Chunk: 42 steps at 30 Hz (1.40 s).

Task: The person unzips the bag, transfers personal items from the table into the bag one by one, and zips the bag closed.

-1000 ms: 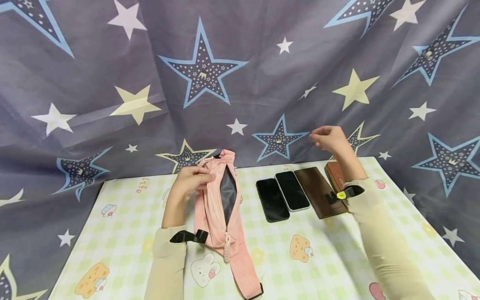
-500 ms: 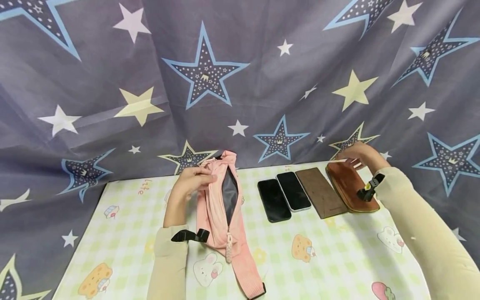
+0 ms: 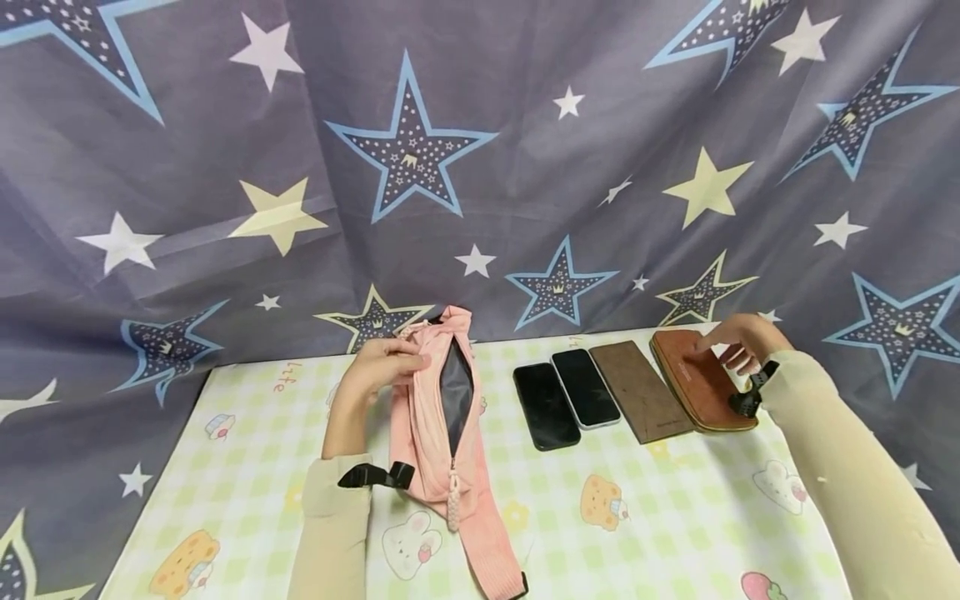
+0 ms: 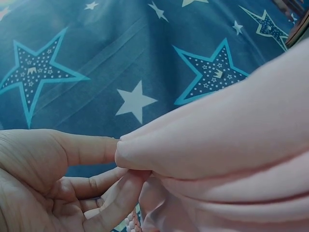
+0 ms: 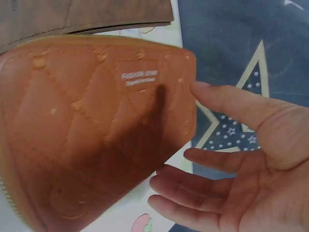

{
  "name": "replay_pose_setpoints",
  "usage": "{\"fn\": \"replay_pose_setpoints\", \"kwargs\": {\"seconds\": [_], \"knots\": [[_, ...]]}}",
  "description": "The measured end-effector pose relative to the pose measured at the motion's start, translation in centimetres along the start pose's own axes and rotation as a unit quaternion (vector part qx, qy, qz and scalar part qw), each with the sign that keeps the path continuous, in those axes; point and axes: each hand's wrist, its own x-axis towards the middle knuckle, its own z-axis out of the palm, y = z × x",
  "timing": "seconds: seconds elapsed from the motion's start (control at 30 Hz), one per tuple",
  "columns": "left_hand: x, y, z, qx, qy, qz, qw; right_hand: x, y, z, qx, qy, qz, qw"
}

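My left hand [image 3: 381, 367] pinches the edge of a pink waist bag [image 3: 429, 417] near its far end. Close up in the left wrist view, thumb and fingers hold a fold of the pink fabric [image 4: 217, 135]. The bag's zip stands apart, showing a grey lining [image 3: 456, 387]. At the right, my right hand [image 3: 738, 342] is over the far end of a brown zip wallet [image 3: 708, 379]. In the right wrist view, its thumb reaches the corner of the quilted wallet [image 5: 96, 116], with the other fingers loosely spread along the edge.
Left of the wallet lie a flat dark brown wallet [image 3: 641, 392], a phone with a pale edge [image 3: 585, 387] and a black phone [image 3: 546, 407]. The bag's strap [image 3: 491, 542] trails toward me over the checked tablecloth [image 3: 247, 483]. A star-patterned curtain [image 3: 525, 192] hangs behind.
My right hand has come down and to the right, from above the table's back edge to the brown zip wallet. The left hand keeps its pinch on the bag.
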Motion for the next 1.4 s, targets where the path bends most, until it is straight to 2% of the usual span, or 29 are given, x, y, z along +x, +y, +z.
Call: {"fn": "replay_pose_setpoints", "kwargs": {"seconds": [0.23, 0.43, 0.53, 0.7, 0.97, 1.1, 1.4], "knots": [[0.2, 0.2, 0.3, -0.003, -0.004, 0.011, 0.9999, 0.4, 1.6, 0.5, -0.003, -0.016, 0.01, 1.0], [0.7, 0.4, 0.8, -0.017, -0.013, 0.021, 0.9995, 1.1, 2.6, 0.9, -0.031, 0.022, 0.0, 0.999], [1.0, 0.4, 1.0, -0.017, -0.019, 0.021, 0.9994, 1.3, 3.0, 0.9, -0.032, 0.032, 0.013, 0.999], [1.3, 0.4, 1.0, -0.01, -0.023, 0.018, 0.9995, 1.2, 3.1, 1.1, -0.049, 0.027, 0.036, 0.998], [1.0, 0.4, 0.7, -0.001, -0.019, 0.012, 0.9997, 1.7, 3.4, 2.0, -0.056, 0.042, 0.032, 0.997], [1.0, 0.3, 0.6, 0.0, -0.017, 0.02, 0.9997, 1.6, 3.4, 2.2, -0.045, 0.028, 0.035, 0.998], [0.7, 0.4, 0.7, -0.022, -0.019, 0.022, 0.9993, 1.3, 3.1, 1.7, -0.06, 0.037, 0.046, 0.996]]}}
